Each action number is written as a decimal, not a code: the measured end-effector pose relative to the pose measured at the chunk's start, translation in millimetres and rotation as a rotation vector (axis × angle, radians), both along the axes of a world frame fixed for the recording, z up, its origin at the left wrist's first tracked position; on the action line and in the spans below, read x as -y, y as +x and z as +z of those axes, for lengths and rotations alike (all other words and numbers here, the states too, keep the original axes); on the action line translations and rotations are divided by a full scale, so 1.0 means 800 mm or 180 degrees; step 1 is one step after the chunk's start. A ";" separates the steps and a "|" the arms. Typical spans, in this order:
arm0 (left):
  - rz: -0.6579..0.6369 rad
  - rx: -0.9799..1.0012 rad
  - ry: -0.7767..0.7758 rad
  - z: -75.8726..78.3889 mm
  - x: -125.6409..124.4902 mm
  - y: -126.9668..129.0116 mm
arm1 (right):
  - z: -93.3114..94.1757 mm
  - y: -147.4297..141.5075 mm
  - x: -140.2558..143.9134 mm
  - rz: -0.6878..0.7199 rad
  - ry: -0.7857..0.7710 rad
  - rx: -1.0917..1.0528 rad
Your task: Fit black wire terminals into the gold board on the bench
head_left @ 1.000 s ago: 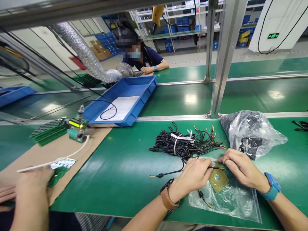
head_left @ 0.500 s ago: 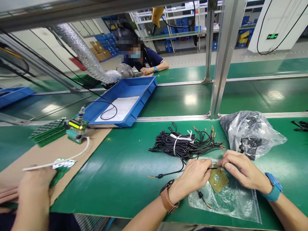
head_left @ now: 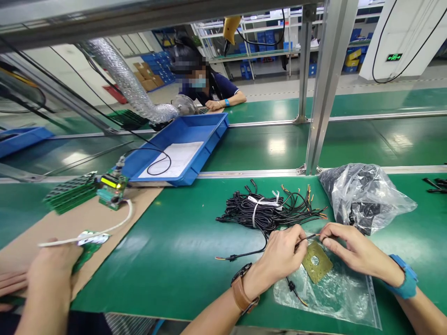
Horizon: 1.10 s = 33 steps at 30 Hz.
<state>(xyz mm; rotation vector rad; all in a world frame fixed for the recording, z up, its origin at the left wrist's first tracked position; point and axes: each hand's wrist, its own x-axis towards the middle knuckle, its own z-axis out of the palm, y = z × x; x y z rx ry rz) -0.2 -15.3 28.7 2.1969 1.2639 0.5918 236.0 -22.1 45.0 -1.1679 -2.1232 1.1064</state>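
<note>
My left hand [head_left: 284, 251], with a brown-strapped watch on its wrist, is closed around a thin black cable [head_left: 308, 238]. My right hand [head_left: 344, 246], wearing a blue wristband, pinches the thin coloured wire ends of that same cable. Below the cable lies a square yellowish plate [head_left: 317, 263] with a round hole, resting on a clear plastic bag [head_left: 342, 298]. A second cable end with a small black bead-like part [head_left: 290, 284] hangs down over the bag's left side. Behind my hands sits a tied bundle of black cables [head_left: 260, 209] with bare coloured ends.
A clear bag of black parts [head_left: 366, 195] stands at the back right. To the left, another person's hand [head_left: 56, 265] is at a green circuit board [head_left: 85, 253] on cardboard. A blue tray [head_left: 181, 149] holding paper sits behind, near a metal post [head_left: 323, 88].
My right hand has shifted slightly, and the cable has lifted off the yellowish plate, whose hole is now uncovered. The wire ends are now between my right fingertips.
</note>
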 end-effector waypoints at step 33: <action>0.0124 0.1555 -0.0157 -0.006 0.011 0.004 | -0.025 -0.032 0.010 -0.0741 -0.1026 -0.1681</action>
